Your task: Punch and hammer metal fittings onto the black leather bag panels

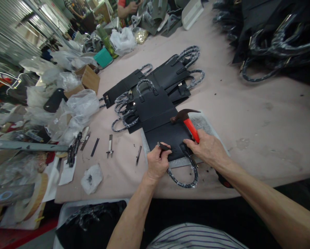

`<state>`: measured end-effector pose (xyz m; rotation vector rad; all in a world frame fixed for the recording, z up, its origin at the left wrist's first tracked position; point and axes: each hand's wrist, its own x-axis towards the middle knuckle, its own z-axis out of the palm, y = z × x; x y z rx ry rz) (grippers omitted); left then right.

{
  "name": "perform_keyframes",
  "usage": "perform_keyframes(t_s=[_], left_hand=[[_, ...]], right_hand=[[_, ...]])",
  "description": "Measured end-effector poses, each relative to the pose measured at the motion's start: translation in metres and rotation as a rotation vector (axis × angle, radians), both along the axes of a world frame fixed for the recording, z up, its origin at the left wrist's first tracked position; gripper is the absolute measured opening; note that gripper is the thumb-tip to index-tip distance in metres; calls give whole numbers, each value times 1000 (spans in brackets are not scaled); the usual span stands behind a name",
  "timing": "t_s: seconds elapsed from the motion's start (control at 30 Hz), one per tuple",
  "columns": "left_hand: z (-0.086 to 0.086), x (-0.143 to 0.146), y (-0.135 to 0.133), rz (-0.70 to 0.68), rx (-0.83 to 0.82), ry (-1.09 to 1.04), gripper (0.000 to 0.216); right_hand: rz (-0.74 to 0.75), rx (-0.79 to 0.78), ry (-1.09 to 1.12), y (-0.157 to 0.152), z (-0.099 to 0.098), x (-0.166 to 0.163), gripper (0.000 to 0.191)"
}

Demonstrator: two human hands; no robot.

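Observation:
A black leather bag panel (165,136) lies on a grey slab (205,124) at the table's near edge, its wrapped handle (186,178) hanging toward me. My left hand (157,163) is closed, pinching the handle's black end tab (163,146) against the panel. My right hand (208,148) is closed around a hammer (187,119) with a red handle. Its dark head hovers just above the panel, and the fingertips press on the handle's other end.
A pile of black panels with handles (157,90) lies beyond. Small tools (110,145) lie to the left, near plastic bags (79,107) and boxes. Black bags (274,38) are heaped at the far right. Another person's arm (125,8) shows at the far end.

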<state>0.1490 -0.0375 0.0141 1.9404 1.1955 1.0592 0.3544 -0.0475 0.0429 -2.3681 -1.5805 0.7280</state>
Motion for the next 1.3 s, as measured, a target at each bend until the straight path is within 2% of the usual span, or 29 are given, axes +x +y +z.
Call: perform_keyframes(t_s=[0.2, 0.33, 0.43, 0.57, 0.63, 0.73, 0.83, 0.93, 1.0, 1.13, 1.17, 1.3], left_hand=[[-5, -1, -1, -9, 33, 17, 9], [-10, -2, -2, -47, 101, 43, 11], [-12, -2, -2, -59, 133, 39, 11], [-12, -2, -2, -48, 136, 30, 10], [-13, -2, -2, -43, 138, 24, 11], [-13, -2, -1, -47, 162, 13, 10], [-14, -2, -1, -50, 166, 12, 12], [-15, -2, -1, -46, 156, 18, 14], [-17, -2, -1, -42, 149, 24, 14], [-19, -2, -1, -32, 143, 26, 12], [-19, -2, -1, -33, 143, 28, 12], [-18, -2, 0, -42, 153, 50, 12]], right_hand=[[6, 61, 38, -2, -8, 3, 35], [13, 115, 214, -3, -4, 11, 32], [70, 160, 279, -12, 22, 18, 31], [232, 312, 184, -36, 64, 22, 33], [345, 349, 96, -45, 76, 24, 35], [493, 310, -15, -50, 85, 26, 37], [512, 357, -58, -50, 98, 26, 40], [416, 505, -21, -52, 113, 23, 44], [427, 524, -16, -55, 116, 21, 45], [579, 348, -109, -57, 109, 24, 37], [571, 349, -108, -57, 108, 24, 36], [510, 517, -67, -58, 107, 26, 39]])
